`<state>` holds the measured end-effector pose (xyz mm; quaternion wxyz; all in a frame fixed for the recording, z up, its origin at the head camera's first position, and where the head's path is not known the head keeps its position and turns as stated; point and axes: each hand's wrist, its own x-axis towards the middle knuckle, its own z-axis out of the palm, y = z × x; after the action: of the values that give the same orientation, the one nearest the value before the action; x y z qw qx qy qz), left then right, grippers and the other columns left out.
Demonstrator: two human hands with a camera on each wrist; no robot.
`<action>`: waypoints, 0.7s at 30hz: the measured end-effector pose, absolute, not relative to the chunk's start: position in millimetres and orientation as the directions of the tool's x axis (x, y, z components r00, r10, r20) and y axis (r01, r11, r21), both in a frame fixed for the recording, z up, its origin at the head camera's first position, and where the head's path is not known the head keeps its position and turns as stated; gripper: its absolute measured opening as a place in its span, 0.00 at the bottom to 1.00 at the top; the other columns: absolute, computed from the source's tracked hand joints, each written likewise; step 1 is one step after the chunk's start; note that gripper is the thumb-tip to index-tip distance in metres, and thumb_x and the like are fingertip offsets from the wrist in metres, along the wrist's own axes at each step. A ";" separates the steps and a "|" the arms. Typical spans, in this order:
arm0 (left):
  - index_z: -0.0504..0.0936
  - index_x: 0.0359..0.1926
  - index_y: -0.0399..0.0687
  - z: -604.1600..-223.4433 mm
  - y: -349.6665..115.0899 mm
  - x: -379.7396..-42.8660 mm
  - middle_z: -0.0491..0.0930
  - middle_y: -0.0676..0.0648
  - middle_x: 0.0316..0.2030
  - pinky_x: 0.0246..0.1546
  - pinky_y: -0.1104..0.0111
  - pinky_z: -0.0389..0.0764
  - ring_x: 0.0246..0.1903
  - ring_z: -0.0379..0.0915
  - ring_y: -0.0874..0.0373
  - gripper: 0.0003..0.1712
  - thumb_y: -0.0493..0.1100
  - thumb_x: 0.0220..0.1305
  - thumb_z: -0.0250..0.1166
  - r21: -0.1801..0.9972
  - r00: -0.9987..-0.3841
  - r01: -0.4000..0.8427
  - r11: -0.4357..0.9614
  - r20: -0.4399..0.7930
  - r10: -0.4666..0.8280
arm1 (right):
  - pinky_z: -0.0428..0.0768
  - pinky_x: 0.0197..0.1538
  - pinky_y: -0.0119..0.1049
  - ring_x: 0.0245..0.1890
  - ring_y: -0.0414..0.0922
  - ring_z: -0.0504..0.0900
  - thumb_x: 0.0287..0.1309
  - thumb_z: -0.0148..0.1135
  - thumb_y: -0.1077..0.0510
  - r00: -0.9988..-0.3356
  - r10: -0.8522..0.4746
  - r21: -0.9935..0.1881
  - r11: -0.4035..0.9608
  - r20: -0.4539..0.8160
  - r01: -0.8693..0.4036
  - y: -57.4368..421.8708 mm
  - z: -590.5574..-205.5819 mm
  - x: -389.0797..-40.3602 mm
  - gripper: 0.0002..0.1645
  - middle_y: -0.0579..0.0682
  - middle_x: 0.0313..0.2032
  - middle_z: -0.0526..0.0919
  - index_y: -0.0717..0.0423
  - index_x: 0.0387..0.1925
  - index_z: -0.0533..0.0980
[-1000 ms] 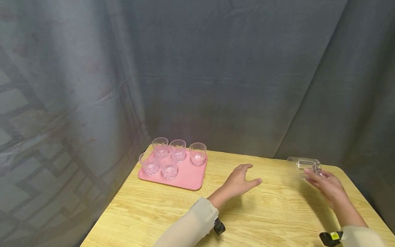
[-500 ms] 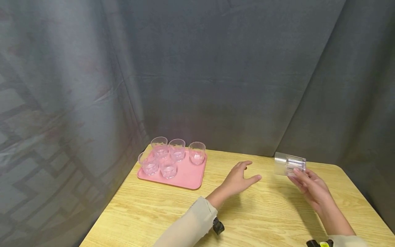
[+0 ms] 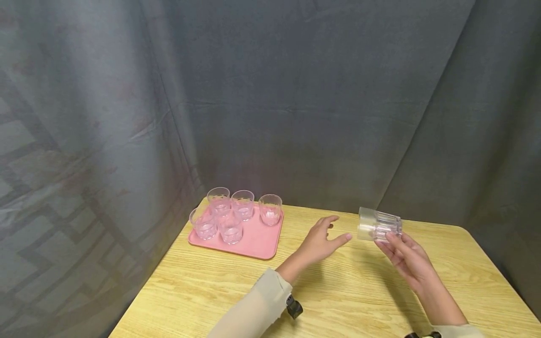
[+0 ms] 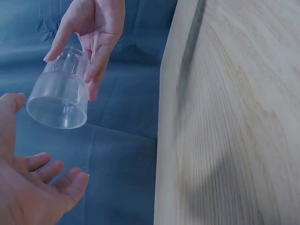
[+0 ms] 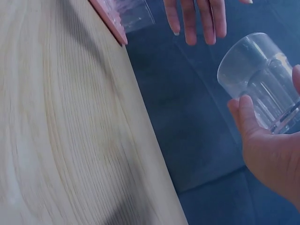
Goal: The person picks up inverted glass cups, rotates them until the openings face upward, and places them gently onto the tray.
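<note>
My right hand (image 3: 407, 260) grips a clear glass (image 3: 378, 225) near its base, above the table. The glass lies on its side in the air, its mouth facing left toward my left hand (image 3: 317, 241). That hand holds nothing; its thumb and fingers are spread, with a small gap to the rim. In the left wrist view the glass (image 4: 61, 98) shows a smooth upper band and a faceted lower part, pinched between thumb and fingers. The right wrist view shows the same glass (image 5: 258, 75), with the left fingers (image 5: 206, 21) apart from it.
A pink tray (image 3: 258, 241) sits at the table's far left, bearing several upright clear glasses, among them one at its back right corner (image 3: 270, 210). The wooden table (image 3: 351, 295) meets grey curtains (image 3: 296, 117) behind and at both sides.
My right hand has carried the glass leftward, closer to my left hand. The left hand has shifted slightly left and stays spread. The tray and its glasses have not moved.
</note>
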<state>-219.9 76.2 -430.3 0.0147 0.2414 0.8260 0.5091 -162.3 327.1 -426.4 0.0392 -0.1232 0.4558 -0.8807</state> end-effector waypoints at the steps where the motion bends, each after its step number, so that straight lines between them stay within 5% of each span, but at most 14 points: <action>1: 0.67 0.73 0.54 -430.5 75.1 -220.3 0.69 0.51 0.69 0.58 0.64 0.77 0.63 0.72 0.54 0.40 0.65 0.68 0.62 0.849 -0.883 0.384 0.362 0.223 0.414 | 0.79 0.59 0.36 0.54 0.44 0.85 0.75 0.43 0.70 -0.964 -0.187 -0.808 -0.588 0.188 -0.044 324.6 -426.9 -162.7 0.21 0.49 0.53 0.84 0.54 0.56 0.79; 21: 0.63 0.75 0.49 -434.1 49.2 -225.1 0.69 0.48 0.69 0.58 0.63 0.77 0.64 0.72 0.49 0.43 0.63 0.67 0.64 0.894 -0.896 0.334 0.299 0.203 0.395 | 0.76 0.64 0.38 0.57 0.45 0.83 0.76 0.42 0.70 -0.941 -0.270 -0.756 -0.654 0.204 0.023 275.4 -435.2 -169.8 0.22 0.51 0.56 0.83 0.53 0.59 0.77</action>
<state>-225.1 49.2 -434.1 0.0280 0.2265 0.8056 0.5468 -169.8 275.4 -435.2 0.0817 -0.1510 0.4080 -0.8967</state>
